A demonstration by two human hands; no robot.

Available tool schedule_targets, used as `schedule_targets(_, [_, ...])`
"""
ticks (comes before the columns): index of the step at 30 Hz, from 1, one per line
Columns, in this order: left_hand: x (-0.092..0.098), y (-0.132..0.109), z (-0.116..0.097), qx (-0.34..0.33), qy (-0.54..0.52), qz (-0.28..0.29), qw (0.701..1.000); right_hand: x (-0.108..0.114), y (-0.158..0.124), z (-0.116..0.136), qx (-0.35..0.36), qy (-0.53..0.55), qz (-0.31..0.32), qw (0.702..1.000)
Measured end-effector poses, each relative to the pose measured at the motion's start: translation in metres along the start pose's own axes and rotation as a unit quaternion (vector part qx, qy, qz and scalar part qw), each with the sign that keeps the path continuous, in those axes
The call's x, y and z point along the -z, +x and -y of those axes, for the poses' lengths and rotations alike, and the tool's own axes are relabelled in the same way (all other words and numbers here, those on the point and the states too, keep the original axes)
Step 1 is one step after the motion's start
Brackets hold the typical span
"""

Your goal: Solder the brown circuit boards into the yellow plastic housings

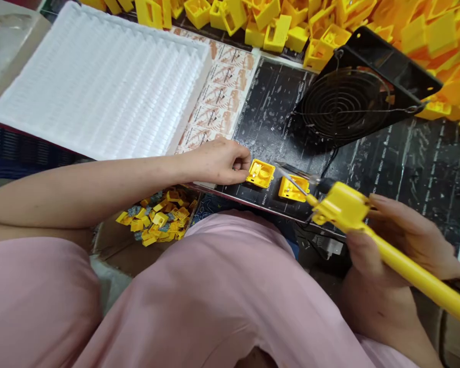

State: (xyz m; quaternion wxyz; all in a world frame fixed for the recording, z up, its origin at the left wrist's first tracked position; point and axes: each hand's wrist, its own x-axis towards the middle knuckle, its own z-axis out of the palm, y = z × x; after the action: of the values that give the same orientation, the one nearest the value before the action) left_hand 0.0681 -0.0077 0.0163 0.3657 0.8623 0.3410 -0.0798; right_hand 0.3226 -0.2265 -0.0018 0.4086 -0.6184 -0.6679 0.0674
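Observation:
My left hand (232, 159) reaches in from the left, its fingers curled and closed at the left edge of a small open yellow plastic casing (260, 174). Small parts sit inside that casing. A second yellow casing (293, 188), also open side up, lies just to its right on the black bench top. On the right, my right hand (396, 237) is wrapped round a yellow soldering gun (343, 207). Its thin metal tip points left, over the second casing and close to the first; whether it touches either one I cannot tell.
A black fan with a wire guard (337, 107) stands tilted behind the casings. Yellow casings (278, 33) are heaped along the back. A white ridged foam tray (107, 76) lies at the left, beside printed sheets (218, 97). Below the bench edge is a box of yellow and grey pieces (161, 220).

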Motion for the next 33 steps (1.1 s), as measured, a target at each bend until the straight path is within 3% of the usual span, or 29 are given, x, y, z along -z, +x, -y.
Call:
schedule_targets(2, [-0.001,0.001,-0.001,0.013,0.002,0.005,1.0,-0.012,0.007,0.004,0.043,0.023,-0.037,0.998])
schedule_targets(5, [-0.002,0.003,0.0,0.007,-0.002,0.006,1.0,-0.022,0.017,0.004,0.125,0.042,0.023,0.991])
schedule_targets(7, [-0.002,0.004,0.001,-0.001,0.001,0.004,1.0,-0.023,0.022,0.003,0.142,0.04,0.051,0.988])
schedule_targets(18, [-0.002,0.007,-0.002,0.009,0.015,-0.003,1.0,-0.016,0.039,0.01,0.171,0.014,0.167,0.971])
schedule_targets(24, [-0.002,0.007,-0.006,0.019,0.039,0.009,0.999,-0.003,0.037,0.017,0.075,0.004,0.182,0.98])
schedule_targets(30, [-0.001,0.008,-0.011,0.046,0.062,0.022,0.997,-0.004,0.033,0.018,0.1,0.025,0.127,0.987])
schedule_targets(33, [-0.001,0.008,-0.011,0.045,0.057,0.023,0.997,-0.007,0.036,0.016,0.098,0.016,0.158,0.982])
